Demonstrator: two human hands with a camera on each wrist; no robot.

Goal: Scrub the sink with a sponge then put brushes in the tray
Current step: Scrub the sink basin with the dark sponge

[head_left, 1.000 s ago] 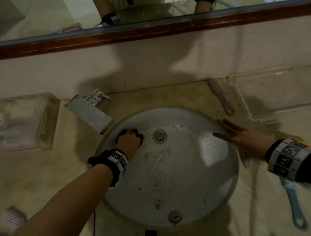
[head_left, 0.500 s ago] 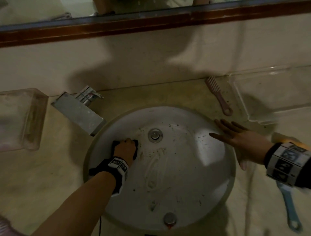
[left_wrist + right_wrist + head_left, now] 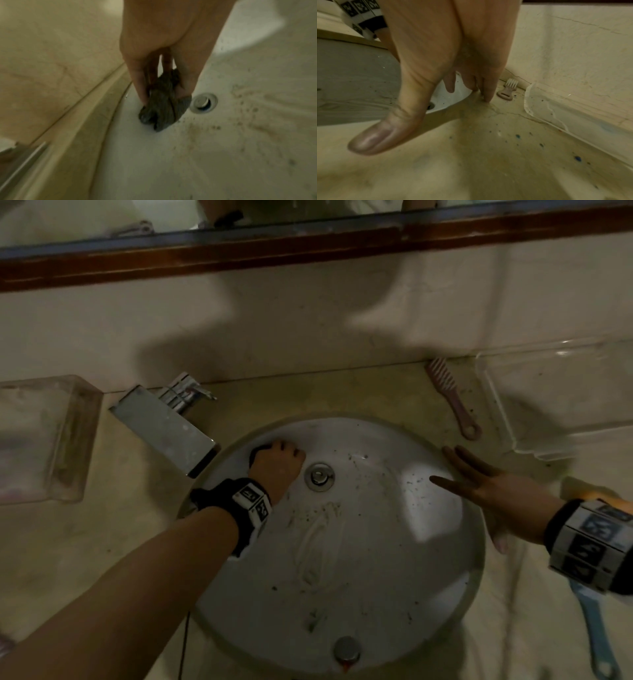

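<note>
The fingers point(image 3: 140, 81) of the left hand point(image 3: 276, 467) are curled tight around a dark, crumpled sponge point(image 3: 163, 102), pressing it against the wall of the sink point(image 3: 359, 594) at about 10 o'clock in the bowl, just beside the drain point(image 3: 320, 476). The right hand point(image 3: 496, 491) lies flat with its fingers point(image 3: 488, 86) straight and spread, holding nothing; the fingertips rest on the sink's rim and the surface point(image 3: 102, 542) at about 3 o'clock, the thumb splayed out along the surface.

Dark specks and smeared streaks mark the white bowl, mostly between the drain and the near rim. A chrome faucet point(image 3: 164, 426) reaches over the rim at about 10 o'clock.

A pink brush point(image 3: 452, 398) lies on the surface at about 1 o'clock from the sink, near the right fingertips but apart from them. Just beyond it, at 2 o'clock, sits a clear tray point(image 3: 555, 398) against the wall. A blue brush point(image 3: 596, 635) lies at about 4 o'clock, partly hidden under the right wrist. A second clear container point(image 3: 44, 440) stands at 9 o'clock, well apart from the sink.
</note>
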